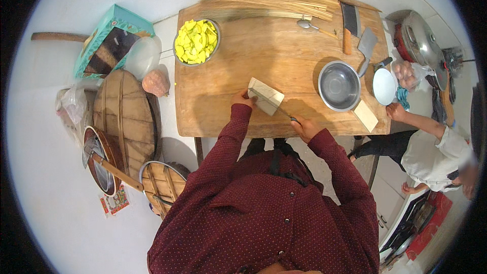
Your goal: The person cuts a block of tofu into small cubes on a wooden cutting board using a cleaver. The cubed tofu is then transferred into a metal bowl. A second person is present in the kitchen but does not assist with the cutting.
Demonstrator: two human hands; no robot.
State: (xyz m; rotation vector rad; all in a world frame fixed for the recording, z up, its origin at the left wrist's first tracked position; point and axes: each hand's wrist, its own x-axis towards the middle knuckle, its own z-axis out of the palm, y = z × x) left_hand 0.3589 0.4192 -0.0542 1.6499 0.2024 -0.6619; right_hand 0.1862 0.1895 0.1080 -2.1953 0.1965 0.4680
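Observation:
On the wooden table (pixel 243 61), near its front edge, lies a pale, off-white block of food (pixel 271 90); its exact kind I cannot tell. My left hand (pixel 243 98) grips the block's left end. My right hand (pixel 305 126) is closed around the dark handle of a kitchen knife (pixel 262 98), whose blade lies across the block, pointing up and left. How deep the edge sits in it is not visible. To the right stands a steel bowl (pixel 339 86), with a second pale slab (pixel 367 116) just below it. A bowl of yellow-green chopped pieces (pixel 196 42) stands at the upper left.
Straw stalks (pixel 266 4) line the back edge. A cleaver (pixel 350 19), a spatula (pixel 367 44), a spoon (pixel 304 24) and a white bowl (pixel 384 87) lie at the right. Another person (pixel 433 156) stands there, one hand at the table's corner. Round wooden lids (pixel 125 118) stand left.

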